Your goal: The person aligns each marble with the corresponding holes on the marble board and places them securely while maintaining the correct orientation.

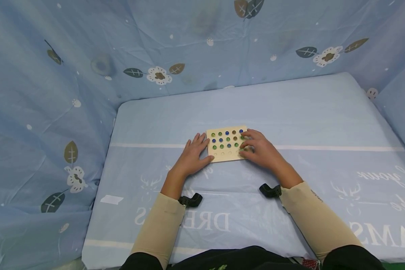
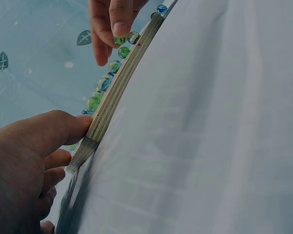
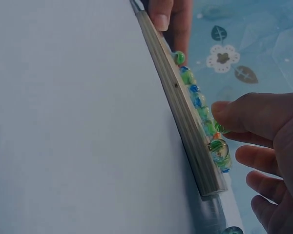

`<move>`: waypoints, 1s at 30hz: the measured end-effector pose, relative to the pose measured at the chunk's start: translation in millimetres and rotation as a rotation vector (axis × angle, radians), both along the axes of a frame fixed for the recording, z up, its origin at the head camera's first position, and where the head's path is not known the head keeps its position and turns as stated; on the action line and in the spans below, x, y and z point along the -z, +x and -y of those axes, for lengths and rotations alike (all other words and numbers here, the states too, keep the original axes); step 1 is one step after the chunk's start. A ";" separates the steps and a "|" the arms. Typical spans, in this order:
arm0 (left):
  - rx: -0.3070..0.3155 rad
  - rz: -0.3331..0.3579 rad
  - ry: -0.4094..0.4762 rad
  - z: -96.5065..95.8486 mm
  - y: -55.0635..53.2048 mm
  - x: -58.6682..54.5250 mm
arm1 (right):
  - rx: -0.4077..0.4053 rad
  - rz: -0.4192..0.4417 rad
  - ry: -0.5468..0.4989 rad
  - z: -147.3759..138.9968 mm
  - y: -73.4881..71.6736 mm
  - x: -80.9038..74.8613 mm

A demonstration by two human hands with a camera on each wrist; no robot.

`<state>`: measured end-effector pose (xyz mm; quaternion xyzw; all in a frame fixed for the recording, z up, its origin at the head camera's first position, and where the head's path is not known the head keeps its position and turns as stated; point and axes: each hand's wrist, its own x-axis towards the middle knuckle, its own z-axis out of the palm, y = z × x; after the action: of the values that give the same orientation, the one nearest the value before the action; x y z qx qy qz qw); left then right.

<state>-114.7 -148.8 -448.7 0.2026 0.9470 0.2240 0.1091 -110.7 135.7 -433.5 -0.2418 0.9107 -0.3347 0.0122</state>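
Observation:
A pale wooden board point(image 1: 222, 158) with rows of round hollows lies flat on the cloth-covered surface. Green, blue and brownish glass marbles point(image 1: 227, 139) sit in its upper rows; hollows along the near row show bare. My left hand point(image 1: 192, 155) rests at the board's left end, fingers spread along the side and thumb touching the near-left corner. Over the right end is my right hand point(image 1: 261, 150), pinching a green marble point(image 3: 220, 127) between thumb and index finger, just above the seated marbles. Its other fingers are loosely bent.
Another marble point(image 3: 233, 230) shows beside the board's right end in the right wrist view. Light blue printed cloth point(image 1: 175, 120) covers the surface, with patterned fabric walls point(image 1: 202, 45) behind and at the sides. A white patch point(image 1: 111, 199) lies at the left.

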 end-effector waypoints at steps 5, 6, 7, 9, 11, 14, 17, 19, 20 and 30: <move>0.003 0.006 -0.002 0.0 0.4 -1.5 | -0.003 -0.007 0.004 2.3 0.8 1.0; 0.005 0.007 -0.003 0.0 0.3 -1.8 | -0.004 -0.009 0.005 2.5 0.8 1.5; 0.005 0.008 -0.004 0.0 0.2 -2.0 | -0.005 -0.012 0.006 2.6 0.8 2.0; 0.005 0.008 -0.007 0.0 0.1 -2.1 | -0.007 -0.014 0.006 2.7 0.7 3.4; 0.005 0.006 -0.008 0.1 -0.1 -2.0 | -0.007 -0.020 0.008 2.8 0.4 4.7; 0.001 0.005 -0.007 0.1 0.1 -1.3 | -0.014 -0.021 0.008 3.3 -0.1 6.5; -0.001 0.003 -0.007 0.1 0.2 -0.9 | -0.018 -0.022 0.017 4.0 -0.7 8.2; -0.001 0.004 -0.006 0.2 0.5 -0.9 | -0.019 -0.022 0.022 4.6 -0.9 8.7; -0.001 0.005 -0.006 0.3 0.6 -0.9 | -0.018 -0.023 0.025 4.9 -0.9 8.8; 0.004 0.023 0.007 0.8 2.0 -2.9 | -0.020 -0.044 0.038 6.0 0.2 8.7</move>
<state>-112.7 -149.6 -445.8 0.2021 0.9446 0.2293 0.1199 -110.5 129.7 -442.2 -0.2579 0.9144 -0.3119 0.0001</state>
